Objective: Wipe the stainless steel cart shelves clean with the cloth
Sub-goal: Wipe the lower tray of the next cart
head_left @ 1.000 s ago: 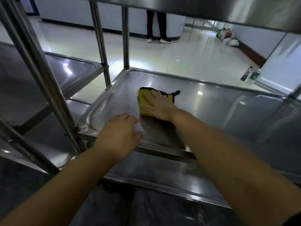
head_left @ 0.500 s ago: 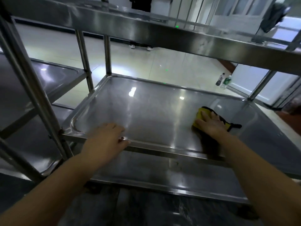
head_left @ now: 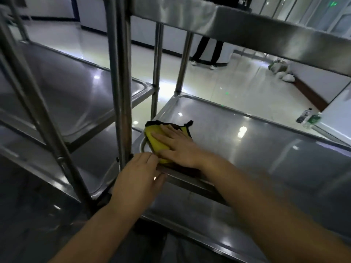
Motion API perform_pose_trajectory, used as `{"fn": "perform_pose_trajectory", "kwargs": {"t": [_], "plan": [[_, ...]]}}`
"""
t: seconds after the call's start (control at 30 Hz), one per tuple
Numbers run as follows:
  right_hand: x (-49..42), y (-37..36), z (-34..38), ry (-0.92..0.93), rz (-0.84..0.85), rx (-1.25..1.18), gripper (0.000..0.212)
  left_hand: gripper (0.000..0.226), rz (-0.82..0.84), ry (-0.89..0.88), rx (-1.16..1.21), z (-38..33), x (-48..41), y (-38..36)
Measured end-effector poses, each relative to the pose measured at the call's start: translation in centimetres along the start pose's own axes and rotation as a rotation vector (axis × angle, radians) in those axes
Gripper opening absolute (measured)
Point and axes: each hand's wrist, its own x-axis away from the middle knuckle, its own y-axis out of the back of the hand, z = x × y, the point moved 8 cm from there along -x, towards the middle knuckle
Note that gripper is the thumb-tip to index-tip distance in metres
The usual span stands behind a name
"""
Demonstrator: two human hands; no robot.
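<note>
- Cloth [head_left: 157,143] is sliding back to the shelf's [head_left: 247,149] left corner under the spread right hand [head_left: 178,147], finishing another pass.
- Left hand [head_left: 139,175], fingers together, is bracing the rim [head_left: 190,181].

**Yellow cloth on grey steel**

At the centre of the frame, the cloth [head_left: 158,141] is bright yellow with black edging and a black loop at its upper right corner. The cart shelf [head_left: 247,149] beneath it is silver-grey steel, streaked with white glints. The floor [head_left: 237,86] behind is glossy pale cream, flecked with small green spots. At upper middle, a standing person [head_left: 207,48] shows black trousers and white shoes. At the right edge, the first bottle [head_left: 304,116] seems dark-labelled, though it is small, and the second bottle [head_left: 313,120] is green-labelled. The skirting [head_left: 311,95] above them is brown.
</note>
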Motion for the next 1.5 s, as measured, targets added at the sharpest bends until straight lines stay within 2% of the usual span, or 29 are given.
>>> {"fn": "perform_pose_trajectory", "kwargs": {"t": [0.1, 0.23, 0.33, 0.43, 0.5, 0.63, 0.8, 0.9, 1.03, 1.1, 1.17, 1.23, 1.33, 1.5], "plan": [[-2.9, 0.4, -0.8, 0.058, 0.015, -0.009, 0.061, 0.025, -0.008, -0.014, 0.009, 0.7, -0.2, -0.2], [-8.0, 1.4, -4.4, -0.048, 0.004, 0.061, 0.065, 0.023, -0.031, 0.005, 0.044, 0.9, -0.2, 0.0], [-11.2, 2.7, -7.1, -0.143, -0.054, 0.091, 0.095, 0.025, -0.051, 0.004, 0.042, 1.1, -0.3, -0.1], [-12.6, 2.9, -8.6, -0.224, -0.068, 0.065, 0.079, 0.024, -0.091, -0.004, 0.033, 1.5, -0.3, 0.0], [-12.6, 2.7, -8.2, -0.233, -0.061, 0.05, 0.089, 0.023, -0.106, -0.005, 0.038, 1.8, -0.1, -0.1], [-10.5, 1.6, -6.1, -0.206, -0.062, 0.035, 0.068, 0.029, -0.097, 0.022, 0.036, 1.8, 0.2, 0.1], [-4.5, -0.3, -1.4, -0.019, 0.021, 0.006, 0.061, 0.035, -0.11, 0.054, 0.036, 1.3, 0.8, -0.3], [0.0, -0.6, -1.1, -0.017, 0.058, -0.064, 0.067, 0.048, -0.234, 0.076, 0.107, 1.4, 2.8, 0.2], [6.1, -1.6, -0.9, -0.062, 0.091, 0.012, 0.094, 0.053, -0.324, 0.056, 0.073, 1.1, 5.3, -0.1], [8.6, -1.8, -0.5, -0.035, 0.009, 0.036, 0.105, 0.05, -0.291, 0.045, 0.062, 0.8, 5.8, -1.0], [10.1, -1.7, -0.2, -0.025, -0.09, 0.031, 0.101, 0.045, -0.257, 0.035, 0.063, 0.4, 6.1, -1.7], [11.1, -1.2, -0.1, -0.019, -0.257, -0.034, 0.093, 0.042, -0.245, 0.035, 0.071, 0.1, 6.5, -2.3], [13.4, -0.5, 1.4, 0.092, -0.548, -0.121, 0.076, 0.037, -0.251, 0.038, 0.046, 0.2, 7.2, -2.6], [18.3, -3.1, 7.7, 0.28, -0.728, 0.095, 0.05, 0.033, -0.225, 0.099, 0.022, 2.9, 8.4, -3.1]]}}
